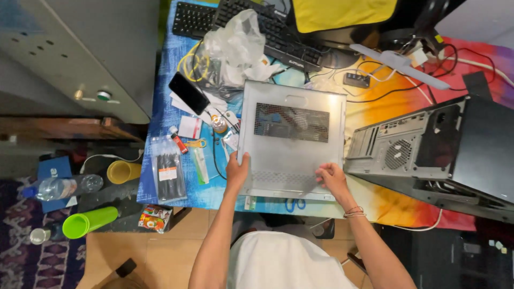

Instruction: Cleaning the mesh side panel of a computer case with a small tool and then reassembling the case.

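A grey metal computer side panel (pixel 292 152) with a mesh vent lies flat on the table in front of me. My left hand (pixel 237 170) grips its near left edge, thumb on top. My right hand (pixel 332 178) rests on the panel's near right corner, fingers pressed on the metal. A black computer case (pixel 444 150) lies on its side just right of the panel, its rear fan facing me.
Two black keyboards (pixel 267 24) and a clear plastic bag (pixel 238 45) sit at the back. A black phone (pixel 188 92), a bag of cable ties (pixel 168 171), small tools and cables crowd the left. Bottles and green and yellow cups (pixel 88 222) stand on a low shelf at left.
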